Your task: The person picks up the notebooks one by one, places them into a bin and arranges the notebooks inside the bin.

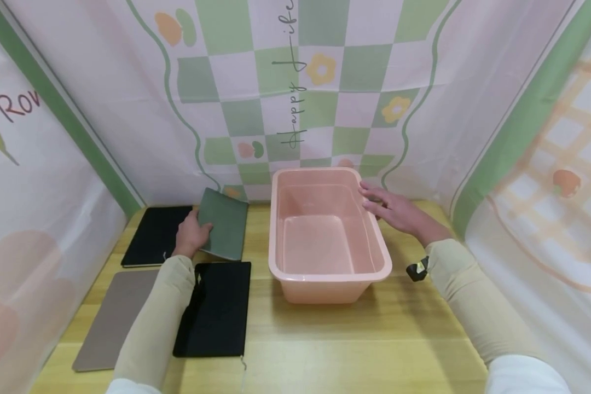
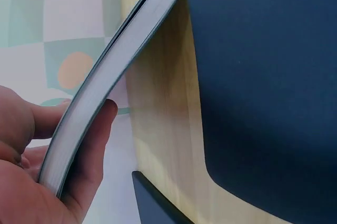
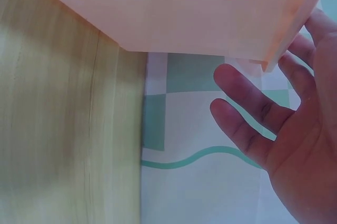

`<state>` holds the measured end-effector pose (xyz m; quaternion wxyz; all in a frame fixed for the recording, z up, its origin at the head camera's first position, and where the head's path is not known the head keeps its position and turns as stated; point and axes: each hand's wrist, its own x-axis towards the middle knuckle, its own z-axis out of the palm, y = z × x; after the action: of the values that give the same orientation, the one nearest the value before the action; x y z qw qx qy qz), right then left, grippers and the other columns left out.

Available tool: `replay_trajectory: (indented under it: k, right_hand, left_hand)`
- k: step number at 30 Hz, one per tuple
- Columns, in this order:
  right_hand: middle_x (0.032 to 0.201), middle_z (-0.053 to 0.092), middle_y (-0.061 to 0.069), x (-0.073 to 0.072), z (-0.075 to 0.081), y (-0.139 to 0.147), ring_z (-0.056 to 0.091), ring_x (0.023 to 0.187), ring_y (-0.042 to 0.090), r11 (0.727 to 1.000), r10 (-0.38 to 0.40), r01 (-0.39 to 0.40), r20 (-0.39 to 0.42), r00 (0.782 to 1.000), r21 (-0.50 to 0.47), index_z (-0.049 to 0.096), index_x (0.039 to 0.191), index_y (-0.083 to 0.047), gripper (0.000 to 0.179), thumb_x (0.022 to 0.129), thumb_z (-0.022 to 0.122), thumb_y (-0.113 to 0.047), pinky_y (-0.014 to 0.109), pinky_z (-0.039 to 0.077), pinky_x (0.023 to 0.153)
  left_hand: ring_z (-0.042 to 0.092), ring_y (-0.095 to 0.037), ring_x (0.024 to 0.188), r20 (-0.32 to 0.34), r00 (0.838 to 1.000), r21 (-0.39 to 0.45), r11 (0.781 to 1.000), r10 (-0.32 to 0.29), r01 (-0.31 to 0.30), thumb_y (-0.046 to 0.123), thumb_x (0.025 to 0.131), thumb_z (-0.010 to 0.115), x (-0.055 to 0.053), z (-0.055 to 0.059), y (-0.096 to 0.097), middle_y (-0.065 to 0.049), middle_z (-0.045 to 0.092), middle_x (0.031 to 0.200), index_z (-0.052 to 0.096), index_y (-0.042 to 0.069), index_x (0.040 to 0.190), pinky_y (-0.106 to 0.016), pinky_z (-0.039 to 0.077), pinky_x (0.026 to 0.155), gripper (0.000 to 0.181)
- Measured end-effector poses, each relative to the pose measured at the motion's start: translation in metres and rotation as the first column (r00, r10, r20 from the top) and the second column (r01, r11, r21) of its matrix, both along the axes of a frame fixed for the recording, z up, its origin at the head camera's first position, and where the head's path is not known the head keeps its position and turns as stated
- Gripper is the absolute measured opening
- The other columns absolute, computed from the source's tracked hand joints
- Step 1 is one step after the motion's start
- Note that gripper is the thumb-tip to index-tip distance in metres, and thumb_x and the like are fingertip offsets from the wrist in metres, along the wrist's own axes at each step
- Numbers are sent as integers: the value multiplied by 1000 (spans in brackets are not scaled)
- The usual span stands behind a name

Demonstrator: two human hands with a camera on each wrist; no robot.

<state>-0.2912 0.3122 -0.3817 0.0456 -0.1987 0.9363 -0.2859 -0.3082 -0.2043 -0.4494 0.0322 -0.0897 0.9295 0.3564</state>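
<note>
My left hand (image 1: pixel 192 234) grips a green notebook (image 1: pixel 224 224) by its left edge, thumb on one cover and fingers on the other. In the left wrist view the notebook's white page edge (image 2: pixel 105 77) bends slightly and slants up from the hand (image 2: pixel 47 166). My right hand (image 1: pixel 393 209) is at the right rim of a pink plastic basin (image 1: pixel 320 278), fingers extended. From the right wrist view, some fingertips of that hand (image 3: pixel 300 145) touch the rim while two fingers spread apart below it. The basin's visible inside holds nothing.
On the wooden table (image 1: pixel 325 339) lie a black notebook (image 1: pixel 150 235) at the back left, a grey-brown notebook (image 1: pixel 120 312) in front of it, and another black notebook (image 1: pixel 216 312) nearer the basin. A patterned curtain (image 1: pixel 236 76) hangs behind; a black strap piece (image 1: pixel 417 270) hangs by the right wrist.
</note>
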Motion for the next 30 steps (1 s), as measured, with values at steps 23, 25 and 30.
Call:
replay_trajectory:
  k: [23,25,30]
  right_hand:
    - [173,16,-1,0,-1,0,67,108,27,999,-1,1,6,1000,-52,34,160,-16,60,109,42,-46,44,58,89]
    - [173,16,-2,0,-1,-1,67,109,28,998,-7,7,9,1000,-58,34,160,-17,60,108,42,-47,47,58,90]
    - [173,17,-4,0,-3,-1,68,107,26,997,-16,17,12,1000,-69,35,160,-19,60,108,43,-49,47,58,89]
  left_hand:
    - [52,-44,136,-151,983,247,967,102,-62,22,106,51,28,42,-2,-25,41,159,25,12,163,-58,48,108,63]
    - [51,-44,137,-158,982,251,966,107,-65,21,106,49,30,48,-1,-24,42,159,26,12,163,-58,47,109,61]
    - [48,-41,141,-162,975,317,943,155,-98,19,106,48,38,64,3,-21,41,160,28,15,162,-57,44,113,60]
